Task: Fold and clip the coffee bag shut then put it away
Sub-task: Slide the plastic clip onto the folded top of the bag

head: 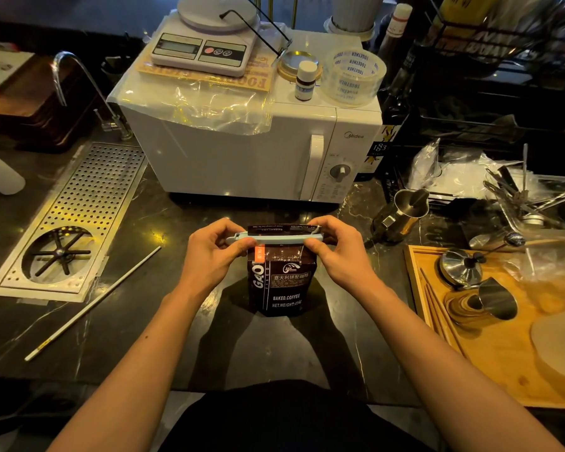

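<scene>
A dark brown coffee bag (pixel 282 285) stands upright on the black counter, in front of the microwave. Its top is folded over, and a light blue bar clip (pixel 279 238) lies across the fold. My left hand (pixel 214 252) pinches the clip's left end, thumb in front and fingers behind. My right hand (pixel 335 247) pinches the right end the same way. A strip of the bag's top edge shows above the clip.
A white microwave (pixel 252 151) stands just behind the bag, with a scale and a tape roll on top. A perforated metal drain tray (pixel 79 216) lies left, a white rod (pixel 93 300) beside it. A wooden tray (pixel 503 337) with metal jugs sits right.
</scene>
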The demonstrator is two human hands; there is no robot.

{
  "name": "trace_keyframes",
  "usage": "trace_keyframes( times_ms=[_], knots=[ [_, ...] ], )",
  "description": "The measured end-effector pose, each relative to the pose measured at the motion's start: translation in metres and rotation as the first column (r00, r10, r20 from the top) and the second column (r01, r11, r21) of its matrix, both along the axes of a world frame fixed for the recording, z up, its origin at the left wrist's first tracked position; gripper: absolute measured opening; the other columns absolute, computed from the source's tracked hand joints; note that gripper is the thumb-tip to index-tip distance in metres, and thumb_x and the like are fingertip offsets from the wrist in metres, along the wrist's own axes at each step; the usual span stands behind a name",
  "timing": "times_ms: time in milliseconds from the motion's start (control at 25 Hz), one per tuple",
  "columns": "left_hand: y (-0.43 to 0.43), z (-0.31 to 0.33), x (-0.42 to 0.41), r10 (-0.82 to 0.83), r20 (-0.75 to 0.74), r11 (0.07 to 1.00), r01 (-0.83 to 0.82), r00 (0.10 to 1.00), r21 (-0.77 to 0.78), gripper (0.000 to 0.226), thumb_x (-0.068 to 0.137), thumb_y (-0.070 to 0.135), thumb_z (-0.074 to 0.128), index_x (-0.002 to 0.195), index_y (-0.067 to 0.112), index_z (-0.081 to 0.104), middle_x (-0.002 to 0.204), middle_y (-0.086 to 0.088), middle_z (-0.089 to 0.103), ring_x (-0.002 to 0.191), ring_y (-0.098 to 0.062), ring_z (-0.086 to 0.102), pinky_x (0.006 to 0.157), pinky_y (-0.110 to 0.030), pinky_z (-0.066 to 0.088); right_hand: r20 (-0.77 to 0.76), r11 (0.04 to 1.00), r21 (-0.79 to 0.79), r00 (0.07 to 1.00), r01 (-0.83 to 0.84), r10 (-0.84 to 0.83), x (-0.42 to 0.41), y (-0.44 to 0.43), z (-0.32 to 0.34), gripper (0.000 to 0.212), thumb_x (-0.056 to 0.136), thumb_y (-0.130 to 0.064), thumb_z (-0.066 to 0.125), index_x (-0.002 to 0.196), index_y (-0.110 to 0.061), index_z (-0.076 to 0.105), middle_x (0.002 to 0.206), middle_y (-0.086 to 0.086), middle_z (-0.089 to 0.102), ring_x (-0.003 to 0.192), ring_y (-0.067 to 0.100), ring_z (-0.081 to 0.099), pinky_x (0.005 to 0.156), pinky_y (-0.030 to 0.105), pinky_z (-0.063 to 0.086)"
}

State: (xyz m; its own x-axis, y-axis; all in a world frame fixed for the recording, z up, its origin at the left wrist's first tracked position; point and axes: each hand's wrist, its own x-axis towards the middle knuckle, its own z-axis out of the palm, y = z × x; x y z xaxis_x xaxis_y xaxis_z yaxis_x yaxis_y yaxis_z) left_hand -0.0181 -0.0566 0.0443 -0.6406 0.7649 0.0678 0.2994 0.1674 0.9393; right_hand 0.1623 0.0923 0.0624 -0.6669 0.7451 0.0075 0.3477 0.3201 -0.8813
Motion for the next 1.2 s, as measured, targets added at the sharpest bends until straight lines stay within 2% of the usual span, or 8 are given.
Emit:
trace_keyframes(
  times_ms=[120,280,440,600,840,1040,1200],
  knots=[
    [-0.0001,0.0012,-0.0010,-0.015,-0.004,1.000,0.015,1.000,0.004,0.011,0.080,0.018,0.075,0.083,0.024,0.067,0.085,0.001,0.070,0.080,-0.019,0.068,0.069,-0.024,0.058,0.011,1.000,0.007,1.000,-0.006,0.006,0.0005,-0.0001,0.0007,0.023,0.086,-0.008,0.067,0.099,-0.027,0.061,0.099,0.001,0.068,0.096,0.017,0.064,0.080,0.022,0.050],
    [-0.0016,0.0044,-0.0003,-0.040,-0.154,0.999,0.039,0.987,-0.008,0.012,0.081,0.021,0.075,0.088,0.016,0.067,0.082,0.010,0.066,0.079,-0.007,0.063,0.065,-0.011,0.048,0.012,1.000,0.000,1.000,-0.006,0.006,0.0001,0.0003,0.0030,0.022,0.086,-0.008,0.068,0.099,-0.025,0.062,0.097,-0.004,0.066,0.095,0.014,0.063,0.079,0.018,0.049],
    [-0.0032,0.0050,0.0020,-0.021,-0.128,1.000,0.021,0.992,-0.001,0.015,0.078,0.024,0.076,0.086,0.017,0.066,0.083,0.008,0.066,0.079,-0.009,0.063,0.064,-0.014,0.050,-0.013,1.000,-0.004,1.000,-0.016,0.015,0.0021,-0.0016,0.0044,0.023,0.086,-0.007,0.068,0.098,-0.025,0.062,0.097,-0.003,0.067,0.096,0.016,0.065,0.082,0.022,0.052],
    [-0.0028,0.0073,0.0050,0.011,-0.033,0.999,-0.010,0.999,0.039,0.018,0.075,0.017,0.080,0.087,0.020,0.066,0.085,0.008,0.068,0.079,-0.002,0.066,0.068,-0.013,0.053,-0.010,1.000,-0.002,1.000,-0.023,0.023,0.0044,-0.0009,0.0037,0.022,0.086,-0.007,0.068,0.099,-0.023,0.064,0.100,0.001,0.069,0.098,0.019,0.065,0.085,0.029,0.054],
    [-0.0047,0.0057,0.0030,-0.003,-0.128,1.000,0.004,0.992,0.000,0.013,0.078,0.023,0.075,0.090,0.018,0.069,0.081,0.006,0.069,0.075,-0.003,0.067,0.063,-0.011,0.052,-0.013,1.000,-0.016,1.000,-0.023,0.023,0.0043,-0.0026,0.0041,0.022,0.087,-0.007,0.068,0.102,-0.022,0.063,0.099,0.001,0.068,0.098,0.020,0.065,0.085,0.031,0.055],
    [-0.0050,0.0063,0.0075,0.010,-0.173,1.000,-0.007,0.985,0.016,0.014,0.079,0.015,0.076,0.091,0.013,0.070,0.078,0.013,0.064,0.072,0.009,0.063,0.060,-0.004,0.046,-0.014,0.999,-0.027,1.000,-0.022,0.022,0.0039,-0.0031,0.0037,0.022,0.087,-0.007,0.068,0.102,-0.022,0.063,0.098,-0.001,0.067,0.098,0.020,0.065,0.086,0.032,0.055],
    [-0.0035,0.0049,0.0060,-0.001,-0.184,1.000,0.003,0.983,0.014,0.010,0.081,0.018,0.074,0.088,0.012,0.069,0.075,0.007,0.066,0.071,0.000,0.066,0.058,-0.008,0.048,-0.009,1.000,-0.019,1.000,-0.014,0.014,0.0046,-0.0022,0.0020,0.022,0.087,-0.007,0.067,0.105,-0.018,0.065,0.099,-0.001,0.067,0.098,0.020,0.065,0.085,0.029,0.055]
  ],
)
